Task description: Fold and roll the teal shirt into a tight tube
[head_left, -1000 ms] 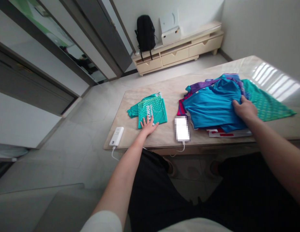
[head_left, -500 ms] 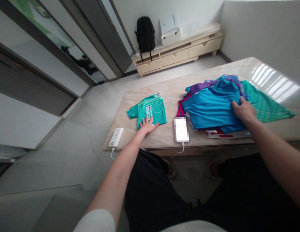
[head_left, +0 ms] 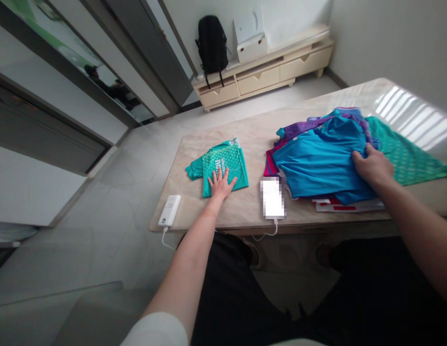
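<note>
Since the earlier frame, the left hand (head_left: pixel 221 186) is sliding slightly farther up the folded green shirt (head_left: pixel 226 154), left of centre. The marble-patterned table (head_left: pixel 258 140) is filling mid-frame, a cabinet (head_left: pixel 258 80) standing top centre. The left fingers are spreading wide, resting flat; the right hand (head_left: pixel 374 166) is touching a blue T-shirt (head_left: pixel 319 161), its grip unclear. Partly covered white lettering (head_left: pixel 220 162) is showing "OU".

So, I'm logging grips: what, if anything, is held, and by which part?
The right hand apparently pinches the blue shirt by its right edge; the left hand lies spread on the folded green shirt, gripping nothing.
</note>
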Demonstrator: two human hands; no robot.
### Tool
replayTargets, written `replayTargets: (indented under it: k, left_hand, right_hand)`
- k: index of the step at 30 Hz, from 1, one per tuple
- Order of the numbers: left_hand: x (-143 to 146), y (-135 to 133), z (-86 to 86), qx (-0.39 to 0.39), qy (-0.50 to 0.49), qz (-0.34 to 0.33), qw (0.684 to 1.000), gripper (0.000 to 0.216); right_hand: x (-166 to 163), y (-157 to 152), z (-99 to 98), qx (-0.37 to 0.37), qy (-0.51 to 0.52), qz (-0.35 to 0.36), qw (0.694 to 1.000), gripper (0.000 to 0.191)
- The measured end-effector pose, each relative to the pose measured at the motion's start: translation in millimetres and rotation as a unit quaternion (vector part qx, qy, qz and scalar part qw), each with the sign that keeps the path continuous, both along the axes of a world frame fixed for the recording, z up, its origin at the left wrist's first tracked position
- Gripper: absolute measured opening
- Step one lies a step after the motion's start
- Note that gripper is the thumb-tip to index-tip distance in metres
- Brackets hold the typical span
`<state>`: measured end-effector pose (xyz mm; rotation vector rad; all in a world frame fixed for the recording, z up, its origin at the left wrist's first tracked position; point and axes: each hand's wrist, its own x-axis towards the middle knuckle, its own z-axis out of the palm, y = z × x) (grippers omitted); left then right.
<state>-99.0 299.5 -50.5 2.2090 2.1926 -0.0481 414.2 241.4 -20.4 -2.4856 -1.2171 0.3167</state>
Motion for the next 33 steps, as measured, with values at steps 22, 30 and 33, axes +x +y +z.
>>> replayTargets:
  k: [22, 30, 33]
  left_hand:
    - [0, -19, 0.0, -0.025, 0.007, -0.004, 1.0, 0.087]
    - [-2, -38, 5.5, -0.038, 0.008, -0.017, 0.999, 0.084]
    - [-2, -42, 9.2, -0.039, 0.01, -0.019, 0.999, 0.086]
  right_hand:
    - [5, 1, -0.4, 0.008, 0.02, 0.008, 1.0, 0.076]
    - [9, 3, 1.4, 0.043, 0.021, 0.014, 0.999, 0.074]
    - [13, 2, 0.5, 0.07, 0.02, 0.021, 0.997, 0.076]
